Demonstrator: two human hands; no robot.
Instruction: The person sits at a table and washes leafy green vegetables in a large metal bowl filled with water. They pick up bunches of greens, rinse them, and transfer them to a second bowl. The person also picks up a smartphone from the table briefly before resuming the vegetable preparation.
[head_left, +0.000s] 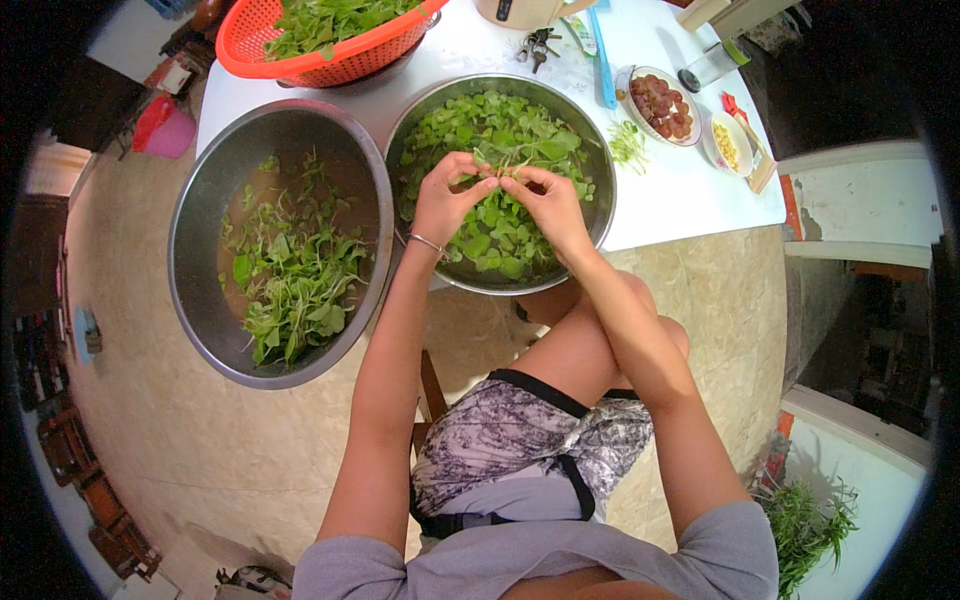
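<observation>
Both my hands meet over a round metal basin (605, 202) in which green leafy sprouts (491, 240) float in water. My left hand (451, 196) pinches a sprig of greens between thumb and fingers. Close beside it, my right hand (547, 204) pinches the same small bunch, thumb tips nearly touching. Left of this basin stands a larger metal basin (180, 247), holding murky water and a heap of greens with pale stems (300, 292). An orange-red plastic colander (360, 64) behind it holds more leaves (330, 26). A few loose stems (628, 146) lie on the white table (690, 199).
On the table's right are a glass bowl of grapes (664, 105), a small bowl of yellow pieces (726, 144) and a lidded glass jar (712, 66). Keys (538, 46), a blue long-handled utensil (602, 67) and a beige pitcher (517, 11) are at the back. The left basin overhangs the table's edge.
</observation>
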